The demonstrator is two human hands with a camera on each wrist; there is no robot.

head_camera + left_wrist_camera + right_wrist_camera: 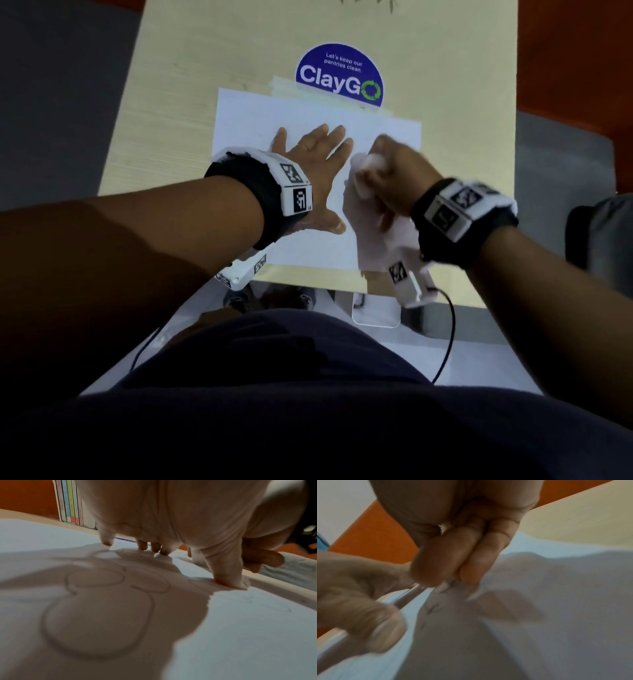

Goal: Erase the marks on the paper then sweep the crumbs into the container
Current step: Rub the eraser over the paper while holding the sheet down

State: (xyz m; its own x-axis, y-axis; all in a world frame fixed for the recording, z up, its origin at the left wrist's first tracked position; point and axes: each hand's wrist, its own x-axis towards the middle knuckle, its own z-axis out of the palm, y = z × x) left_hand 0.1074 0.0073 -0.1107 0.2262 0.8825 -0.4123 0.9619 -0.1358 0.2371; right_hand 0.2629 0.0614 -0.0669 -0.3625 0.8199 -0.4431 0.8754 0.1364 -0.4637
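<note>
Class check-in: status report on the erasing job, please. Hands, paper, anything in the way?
Left hand flat, pinning the paper. Right hand curled round a small eraser, tip on the sheet. Pencil loops not yet erased under left palm. Nothing blocking.

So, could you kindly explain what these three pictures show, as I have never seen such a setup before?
There is no machine here: a person wears a camera on the head and one on each wrist. The head view looks down on a pale wooden table with a sheet of white paper taped near a round blue ClayGo sticker. The left hand lies flat with spread fingers, holding the paper still. The right hand is curled round a white eraser, blurred as if rubbing. The left wrist view shows pencil loops on the paper under the palm. The right wrist view shows small dark eraser crumbs.
</note>
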